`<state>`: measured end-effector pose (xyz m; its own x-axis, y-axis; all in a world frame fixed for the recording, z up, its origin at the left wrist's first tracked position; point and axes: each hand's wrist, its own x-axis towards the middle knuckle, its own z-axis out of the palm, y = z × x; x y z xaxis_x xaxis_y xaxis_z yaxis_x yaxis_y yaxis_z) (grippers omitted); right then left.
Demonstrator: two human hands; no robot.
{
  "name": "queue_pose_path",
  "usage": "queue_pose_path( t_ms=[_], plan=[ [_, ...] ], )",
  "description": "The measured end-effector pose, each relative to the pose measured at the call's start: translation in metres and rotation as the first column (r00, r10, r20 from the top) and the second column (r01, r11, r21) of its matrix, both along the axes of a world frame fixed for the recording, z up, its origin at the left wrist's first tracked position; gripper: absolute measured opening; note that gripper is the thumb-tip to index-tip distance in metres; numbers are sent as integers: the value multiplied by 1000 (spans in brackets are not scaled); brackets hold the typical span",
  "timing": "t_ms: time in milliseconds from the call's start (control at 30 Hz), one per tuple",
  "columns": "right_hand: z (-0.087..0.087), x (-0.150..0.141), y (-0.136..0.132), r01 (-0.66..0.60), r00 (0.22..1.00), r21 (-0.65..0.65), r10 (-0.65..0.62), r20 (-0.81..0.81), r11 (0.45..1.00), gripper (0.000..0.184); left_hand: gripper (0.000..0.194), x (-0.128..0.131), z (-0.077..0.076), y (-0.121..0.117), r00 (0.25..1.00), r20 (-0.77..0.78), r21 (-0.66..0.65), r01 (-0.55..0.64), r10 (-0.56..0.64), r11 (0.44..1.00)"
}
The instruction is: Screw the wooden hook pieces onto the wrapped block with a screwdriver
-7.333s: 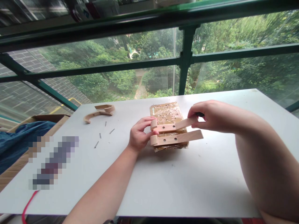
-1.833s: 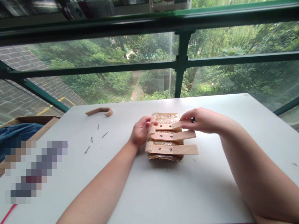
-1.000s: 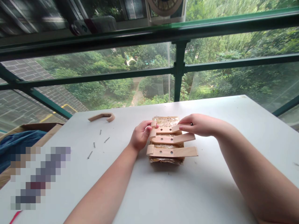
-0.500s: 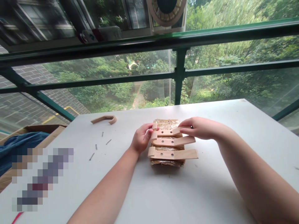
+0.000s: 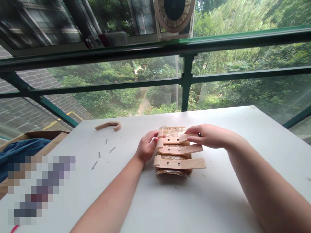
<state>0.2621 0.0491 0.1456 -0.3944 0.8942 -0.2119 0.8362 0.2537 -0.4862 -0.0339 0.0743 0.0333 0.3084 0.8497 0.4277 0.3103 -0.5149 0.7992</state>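
A tape-wrapped brown block (image 5: pixel 174 130) lies on the white table (image 5: pixel 170 200). Three pale wooden hooks rest across it. My left hand (image 5: pixel 145 147) pinches the curled end of the farthest hook (image 5: pixel 173 139). My right hand (image 5: pixel 206 135) holds that hook's flat end between fingers and thumb. The middle hook (image 5: pixel 181 149) and the nearest hook (image 5: pixel 179 163) lie flat on the block, each with two screw holes.
A fourth wooden hook (image 5: pixel 108 125) lies at the table's far left, with several loose screws (image 5: pixel 99 154) nearby. A cardboard box (image 5: pixel 36 136) holding blue cloth (image 5: pixel 21 147) stands past the left edge. A green railing (image 5: pixel 187 81) and glass run behind the table.
Since 7.3 s ago a third hook has been laid on the block and only one remains at the far left. Over the last second both hands stay on the farthest hook; the view tilts up.
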Motion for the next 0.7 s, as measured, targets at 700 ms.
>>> queue_pose_path(
  t_ms=[700],
  plan=[
    [-57,35,43,424,883,373,-285,-373,825,36,54,-1,-2,3,972,204,112,-145,120,983]
  ],
)
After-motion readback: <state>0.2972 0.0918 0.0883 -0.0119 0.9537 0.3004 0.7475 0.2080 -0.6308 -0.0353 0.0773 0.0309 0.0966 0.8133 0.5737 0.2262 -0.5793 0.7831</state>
